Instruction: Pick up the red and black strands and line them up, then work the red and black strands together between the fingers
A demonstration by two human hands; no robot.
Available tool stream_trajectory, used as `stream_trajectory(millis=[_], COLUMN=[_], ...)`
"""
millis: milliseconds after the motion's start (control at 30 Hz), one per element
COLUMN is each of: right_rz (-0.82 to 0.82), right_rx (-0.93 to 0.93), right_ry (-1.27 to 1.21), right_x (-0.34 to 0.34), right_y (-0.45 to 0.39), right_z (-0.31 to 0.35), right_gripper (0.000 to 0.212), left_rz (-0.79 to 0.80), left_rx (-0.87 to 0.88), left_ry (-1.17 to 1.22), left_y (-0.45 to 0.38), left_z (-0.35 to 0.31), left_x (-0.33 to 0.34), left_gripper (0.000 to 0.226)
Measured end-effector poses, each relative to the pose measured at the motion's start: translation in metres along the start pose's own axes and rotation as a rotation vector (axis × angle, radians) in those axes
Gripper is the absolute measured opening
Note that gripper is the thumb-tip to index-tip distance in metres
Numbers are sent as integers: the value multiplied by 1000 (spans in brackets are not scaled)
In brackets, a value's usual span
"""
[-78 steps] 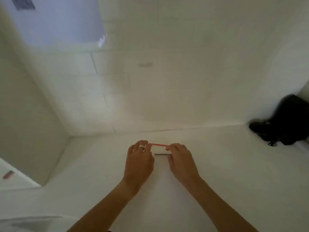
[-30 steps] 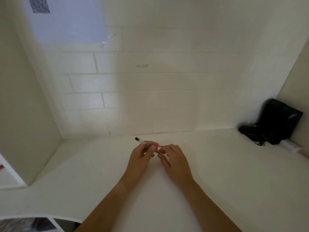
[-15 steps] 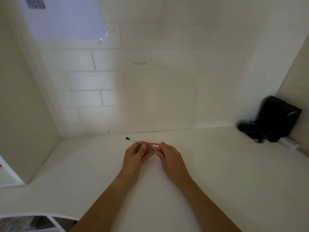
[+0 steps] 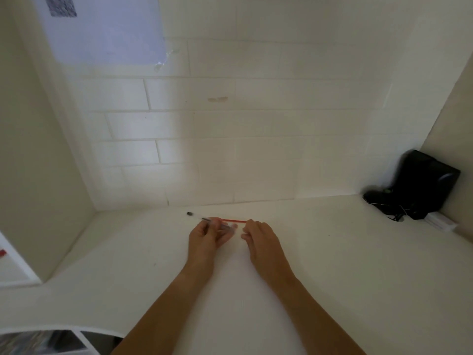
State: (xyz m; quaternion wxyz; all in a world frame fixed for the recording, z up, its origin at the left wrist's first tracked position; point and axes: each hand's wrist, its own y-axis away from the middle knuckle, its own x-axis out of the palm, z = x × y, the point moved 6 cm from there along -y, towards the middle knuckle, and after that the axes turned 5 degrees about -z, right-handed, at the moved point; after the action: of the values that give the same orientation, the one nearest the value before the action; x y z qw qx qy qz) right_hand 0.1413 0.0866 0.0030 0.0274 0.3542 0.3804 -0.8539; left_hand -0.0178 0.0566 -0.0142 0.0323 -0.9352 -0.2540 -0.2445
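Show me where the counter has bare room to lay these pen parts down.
The white counter is bare right of the right hand, up to the black device in the far right corner. It is also bare left of the left hand, toward the side wall. Crowded: between the hands, where the clear pen and red refill sit.

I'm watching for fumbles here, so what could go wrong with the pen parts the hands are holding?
The thin red refill spans both hands and might bend or slip if the right hand pulls off-line. The clear barrel sticks out past the left hand in a light pinch; it could drop and roll on the smooth table.
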Motion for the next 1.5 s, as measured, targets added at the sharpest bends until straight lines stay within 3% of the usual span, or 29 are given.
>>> stream_trajectory(millis=[67, 233, 433, 800, 1000, 1100, 1267, 1367, 1500], right_rz=[-85, -190, -136, -14, -1, -95, -226, -217, -164], right_rx=[87, 202, 428, 403, 444, 361, 79, 136, 284], right_ry=[0, -25, 67, 152, 72, 32, -139, -238, -338], right_x=[-10, -21, -5, 25, 21, 2, -35, -39, -32], right_y=[-1, -7, -40, -70, -68, -62, -27, -3, 4], right_z=[-9, -21, -57, -76, -79, -57, 4, 9, -6], right_gripper=[8, 8, 8, 11, 19, 14, 13, 14, 13], left_rz=[-73, 8, 63, 88, 90, 31, -36, -117, -117], left_rx=[-28, 58, 50, 21, 47, 170, 692, 834, 863], left_ry=[64, -116, -144, -139, -160, -327, -881, -1128, -1261], left_y=[-4, 1, 2, -2, 0, 4, 12, 20, 22], left_z=[-3, -3, -4, -2, -5, -9, -18, -18, -12], left_x=[-8, 0, 5, 6, 6, 4, 12, 17, 19], left_gripper=[26, 34, 30, 27, 27, 20, 30, 38, 48])
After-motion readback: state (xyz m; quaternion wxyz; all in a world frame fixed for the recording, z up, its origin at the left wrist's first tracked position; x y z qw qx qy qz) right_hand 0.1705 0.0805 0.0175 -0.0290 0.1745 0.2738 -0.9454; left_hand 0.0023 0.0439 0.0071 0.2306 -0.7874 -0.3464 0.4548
